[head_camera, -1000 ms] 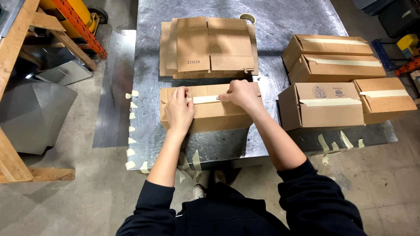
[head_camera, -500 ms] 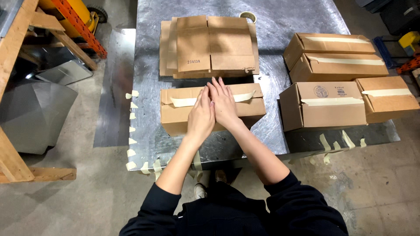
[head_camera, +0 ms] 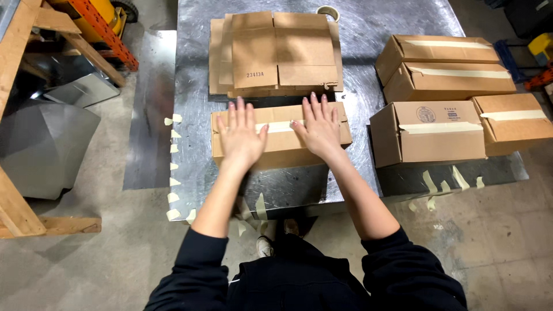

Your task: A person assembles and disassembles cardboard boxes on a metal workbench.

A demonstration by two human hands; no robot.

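Observation:
A closed cardboard box [head_camera: 280,151] lies on the metal table [head_camera: 368,75] in front of me, with a strip of pale tape [head_camera: 280,126] along its top seam. My left hand [head_camera: 241,133] presses flat on the left part of the lid, fingers spread. On the right part of the lid my right hand [head_camera: 318,127] also lies flat with its fingers apart. Neither hand holds anything. Both rest over the tape strip.
Flattened cardboard boxes [head_camera: 276,52] are stacked behind the box, with a tape roll [head_camera: 328,11] beyond them. Several taped boxes [head_camera: 443,109] stand at the right. Short tape pieces [head_camera: 171,167] hang from the table's left and front edges. A wooden frame [head_camera: 17,190] stands at left.
My hands met at the middle of the lid, then slid apart along the tape to the left and right. The box stays in place.

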